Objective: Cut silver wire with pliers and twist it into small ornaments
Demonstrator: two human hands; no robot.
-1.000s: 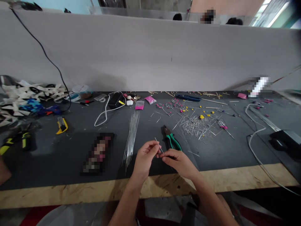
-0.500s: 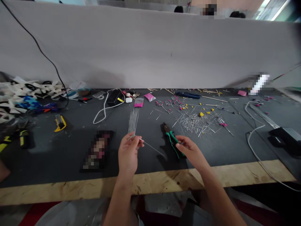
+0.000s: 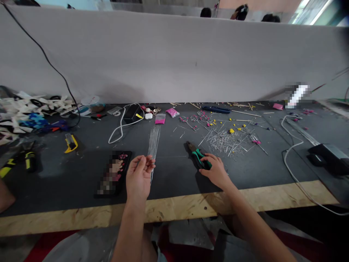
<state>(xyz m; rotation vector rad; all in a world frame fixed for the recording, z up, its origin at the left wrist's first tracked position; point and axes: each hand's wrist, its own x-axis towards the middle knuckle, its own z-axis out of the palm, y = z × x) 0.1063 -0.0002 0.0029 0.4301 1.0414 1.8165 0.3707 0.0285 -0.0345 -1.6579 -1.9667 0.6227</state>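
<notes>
My left hand (image 3: 139, 176) is closed in a pinch on a thin metal wire (image 3: 171, 157), which points right over the table and shows only faintly. Just behind that hand lies a bundle of straight wires (image 3: 154, 140), partly covered by the fingers. My right hand (image 3: 216, 170) is wrapped round the green handles of a pair of pliers (image 3: 196, 154). Their dark jaws point away to the upper left, apart from the wire. Behind the right hand spreads a heap of short cut wire pieces (image 3: 225, 142).
Pink bead packets (image 3: 160, 119) and a black adapter (image 3: 133, 113) with a white cord lie at the back. A phone (image 3: 114, 173), a yellow cutter (image 3: 71, 143) and black-yellow pliers (image 3: 30, 160) are to the left. Another person's arm (image 3: 5, 196) shows at the left edge.
My left hand has moved left and slightly down, and the wire has swung from slanting down to nearly level. My right fingers have closed further round the pliers, whose handles look closer together.
</notes>
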